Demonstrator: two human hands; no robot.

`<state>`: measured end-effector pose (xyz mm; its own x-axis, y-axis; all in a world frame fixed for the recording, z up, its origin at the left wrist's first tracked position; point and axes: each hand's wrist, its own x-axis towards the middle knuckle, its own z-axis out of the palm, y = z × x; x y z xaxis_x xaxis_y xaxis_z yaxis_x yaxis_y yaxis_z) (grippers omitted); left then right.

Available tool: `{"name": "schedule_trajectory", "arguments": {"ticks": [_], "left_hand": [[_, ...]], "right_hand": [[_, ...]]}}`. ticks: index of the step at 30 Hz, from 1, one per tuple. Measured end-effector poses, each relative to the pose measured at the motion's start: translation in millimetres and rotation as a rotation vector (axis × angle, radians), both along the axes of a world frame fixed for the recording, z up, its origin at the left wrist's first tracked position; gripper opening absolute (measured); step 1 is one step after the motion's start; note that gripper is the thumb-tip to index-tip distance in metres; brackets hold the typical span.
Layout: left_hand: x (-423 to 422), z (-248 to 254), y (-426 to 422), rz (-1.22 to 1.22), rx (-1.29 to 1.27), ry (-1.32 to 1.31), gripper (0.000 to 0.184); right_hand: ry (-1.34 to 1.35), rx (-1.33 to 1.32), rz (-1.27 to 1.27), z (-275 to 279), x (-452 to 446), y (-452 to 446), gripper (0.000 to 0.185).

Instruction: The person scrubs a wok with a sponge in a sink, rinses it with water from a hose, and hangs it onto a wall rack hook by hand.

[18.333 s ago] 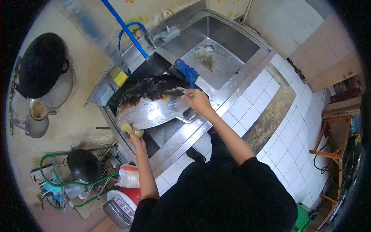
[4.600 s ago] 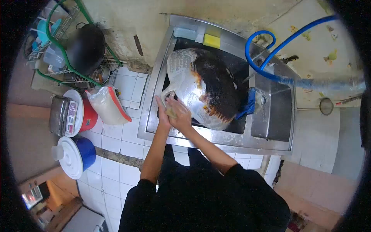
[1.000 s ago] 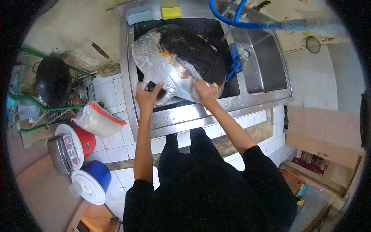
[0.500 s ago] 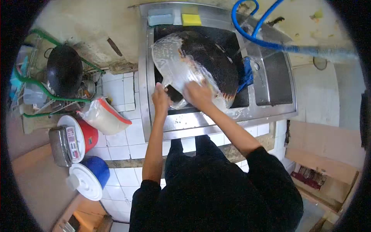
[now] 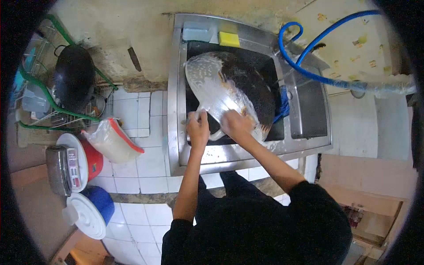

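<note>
A large wok [image 5: 258, 86], soapy and pale on one side and blackened on the other, lies tilted in the steel sink [image 5: 180, 145]. White suds streak its surface. My left hand [image 5: 198, 128] is closed around the wok's loop handle at the near left. Pressed to the soapy metal just right of that handle is my right hand [image 5: 237, 126], its fingers curled and somewhat blurred. Whatever may be under those fingers is hidden. Behind the wok, on the sink's back ledge, sits a yellow sponge [image 5: 229, 39] beside a pale blue tray [image 5: 196, 35].
A blue hose [image 5: 318, 78] loops over the sink's right side, and a blue cloth [image 5: 283, 105] lies between the basins. At left are a rack with a dark wok [image 5: 74, 77], a bag of white grains [image 5: 115, 141], a scale [image 5: 73, 168] and a blue bucket [image 5: 100, 203].
The camera view has shifted, so the sink appears lower and slightly right. My right hand has moved a little over the wok's surface, while my left hand keeps its hold on the handle.
</note>
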<state>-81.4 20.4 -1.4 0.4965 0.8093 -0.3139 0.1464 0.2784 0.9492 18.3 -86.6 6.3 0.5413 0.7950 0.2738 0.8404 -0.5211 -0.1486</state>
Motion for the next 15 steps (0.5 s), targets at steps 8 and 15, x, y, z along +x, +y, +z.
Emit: {"name": "schedule_trajectory", "arguments": {"ticks": [8,15], "left_hand": [[2,7,-7,0.068,0.273,0.061,0.03],[2,8,-5,0.062,0.36,0.177,0.032]], "right_hand": [[-0.081,-0.171,-0.08,42,93,137,0.017],[-0.196,-0.246,0.05,36,75,81,0.018]]}}
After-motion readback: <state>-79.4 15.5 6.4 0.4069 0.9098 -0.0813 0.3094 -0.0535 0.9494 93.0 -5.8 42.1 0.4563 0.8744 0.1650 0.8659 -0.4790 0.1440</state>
